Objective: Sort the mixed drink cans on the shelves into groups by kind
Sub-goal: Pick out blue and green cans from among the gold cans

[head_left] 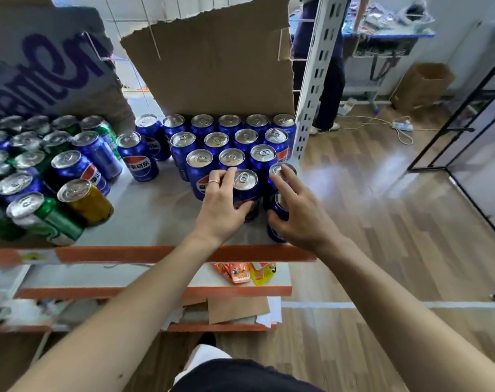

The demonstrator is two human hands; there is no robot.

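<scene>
Most of the shelf point(155, 216) is already split: a tidy block of blue cans point(235, 142) fills its right end, while a mixed cluster point(42, 171) of green, yellow and blue cans waits at the left. The blue group looks to be getting squared up: the left hand point(222, 206) grips a front-row can point(244, 183), and the right hand point(295, 219) curls its thumb round the corner can point(280, 210). Next calls for letting go and reaching left for a stray blue can point(137, 158) without toppling neighbours.
</scene>
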